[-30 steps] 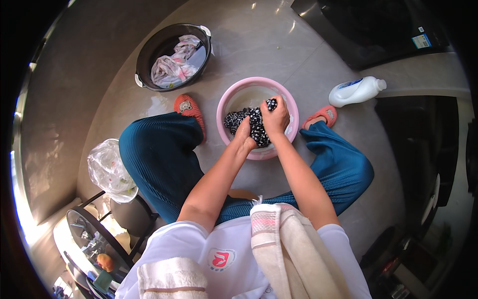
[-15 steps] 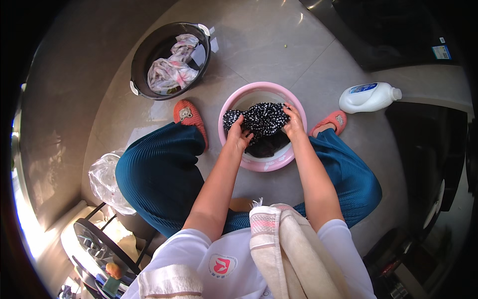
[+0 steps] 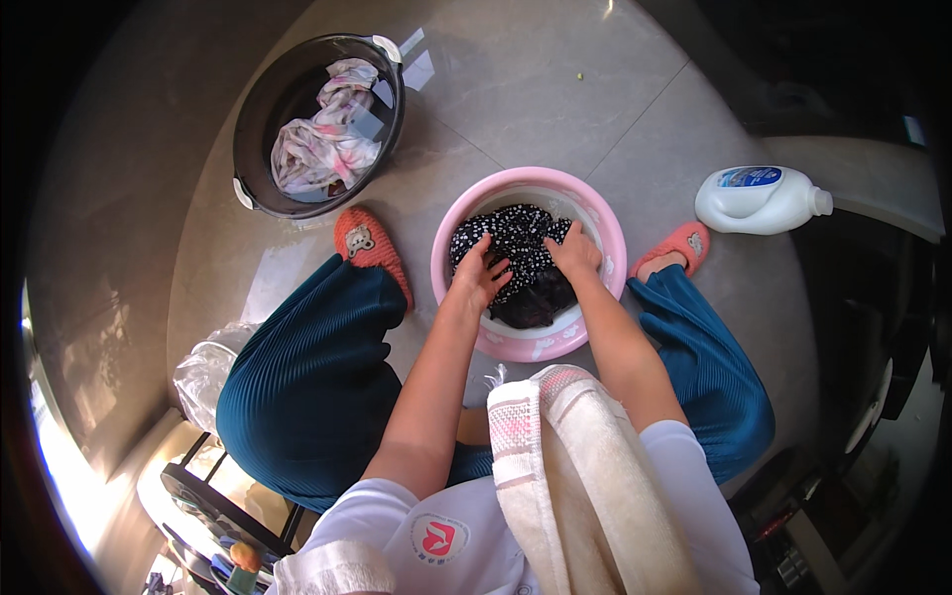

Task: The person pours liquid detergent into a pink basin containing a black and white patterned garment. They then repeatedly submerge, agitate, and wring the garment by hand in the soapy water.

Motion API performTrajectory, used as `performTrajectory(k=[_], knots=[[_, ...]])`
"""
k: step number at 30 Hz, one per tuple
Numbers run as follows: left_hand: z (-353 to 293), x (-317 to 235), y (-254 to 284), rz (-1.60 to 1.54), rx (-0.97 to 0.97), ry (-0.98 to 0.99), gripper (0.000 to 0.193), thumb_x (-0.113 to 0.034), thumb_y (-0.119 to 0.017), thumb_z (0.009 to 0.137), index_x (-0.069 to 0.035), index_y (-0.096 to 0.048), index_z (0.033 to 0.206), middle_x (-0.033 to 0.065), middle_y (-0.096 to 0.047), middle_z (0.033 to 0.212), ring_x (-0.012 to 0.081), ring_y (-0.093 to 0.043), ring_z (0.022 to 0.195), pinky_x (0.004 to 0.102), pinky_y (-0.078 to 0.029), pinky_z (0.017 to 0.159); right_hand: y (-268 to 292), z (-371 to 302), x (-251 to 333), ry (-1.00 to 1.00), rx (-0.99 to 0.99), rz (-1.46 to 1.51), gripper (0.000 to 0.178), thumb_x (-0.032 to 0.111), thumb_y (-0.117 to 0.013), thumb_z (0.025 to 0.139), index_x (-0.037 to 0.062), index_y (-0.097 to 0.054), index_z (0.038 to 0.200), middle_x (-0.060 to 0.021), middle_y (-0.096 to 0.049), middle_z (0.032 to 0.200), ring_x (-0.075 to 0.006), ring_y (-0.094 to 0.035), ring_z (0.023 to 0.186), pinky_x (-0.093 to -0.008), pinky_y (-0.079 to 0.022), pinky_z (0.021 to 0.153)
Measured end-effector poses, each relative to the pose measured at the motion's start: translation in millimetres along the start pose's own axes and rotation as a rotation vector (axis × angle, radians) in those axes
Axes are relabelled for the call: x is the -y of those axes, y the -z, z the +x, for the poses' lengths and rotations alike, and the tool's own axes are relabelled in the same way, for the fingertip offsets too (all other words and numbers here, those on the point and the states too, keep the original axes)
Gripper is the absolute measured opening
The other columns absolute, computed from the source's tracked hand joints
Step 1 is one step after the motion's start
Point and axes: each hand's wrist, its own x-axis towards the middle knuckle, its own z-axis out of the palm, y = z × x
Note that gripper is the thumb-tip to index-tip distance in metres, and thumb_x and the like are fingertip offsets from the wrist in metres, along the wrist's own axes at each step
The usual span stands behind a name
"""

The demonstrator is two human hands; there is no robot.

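Black cloth with white dots [image 3: 518, 226] lies bunched in a pink-rimmed basin [image 3: 459, 198] on the floor between my feet. At its left side my left hand [image 3: 480, 278] rests against it, thumb and fingers spread apart. On the right, my right hand [image 3: 577, 252] is closed on a fold of the same cloth, its fingertips partly hidden. Below the dotted cloth, a plain dark cloth [image 3: 531, 303] fills the near part of the basin.
A black tub [image 3: 248, 149] holding white-and-pink cloth [image 3: 322, 154] in water stands at the far left. To the right lies a white jug-shaped bottle [image 3: 759, 203]. My orange slippers [image 3: 369, 243] flank the basin, with a clear plastic bag [image 3: 206, 375] beside my left knee.
Both hands have lowered the dotted cloth into the basin and bunched it together. My right hand has moved inward from the right rim. The view has shifted slightly.
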Motion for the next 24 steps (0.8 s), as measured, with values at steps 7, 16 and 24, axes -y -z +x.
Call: performTrajectory(k=[7, 16, 24], knots=[[1, -1, 2, -0.026, 0.012, -0.006, 0.083, -0.049, -0.061, 0.099, -0.007, -0.024, 0.160, 0.0119, -0.024, 0.167, 0.0326, -0.043, 0.139, 0.0511, -0.044, 0.107, 5, -5, 14, -0.050, 0.083, 0.060, 0.074, 0.050, -0.074, 0.086, 0.0067, -0.041, 0.136, -0.0238, -0.069, 0.122, -0.0412, -0.068, 0.110, -0.0509, -0.053, 0.094], [1, 5, 9, 0.003, 0.060, -0.039, 0.079, -0.050, -0.057, 0.101, -0.008, -0.026, 0.160, 0.0102, -0.029, 0.165, 0.0310, -0.049, 0.129, 0.0529, -0.044, 0.105, -2, -37, 9, 0.121, -0.179, 0.597, 0.036, 0.018, -0.072, 0.086, 0.0148, -0.057, 0.119, -0.0095, -0.068, 0.109, -0.0287, -0.065, 0.105, -0.0408, -0.051, 0.091], [-49, -2, -14, -0.109, 0.084, 0.056, 0.085, -0.054, -0.059, 0.098, -0.009, -0.023, 0.160, 0.0157, -0.027, 0.165, 0.0406, -0.040, 0.142, 0.0640, -0.037, 0.111, 71, -138, -1, 0.149, 0.295, 1.496, 0.021, 0.012, -0.056, 0.089, 0.0149, -0.057, 0.110, 0.0015, -0.061, 0.096, -0.0116, -0.060, 0.089, -0.0291, -0.048, 0.079]])
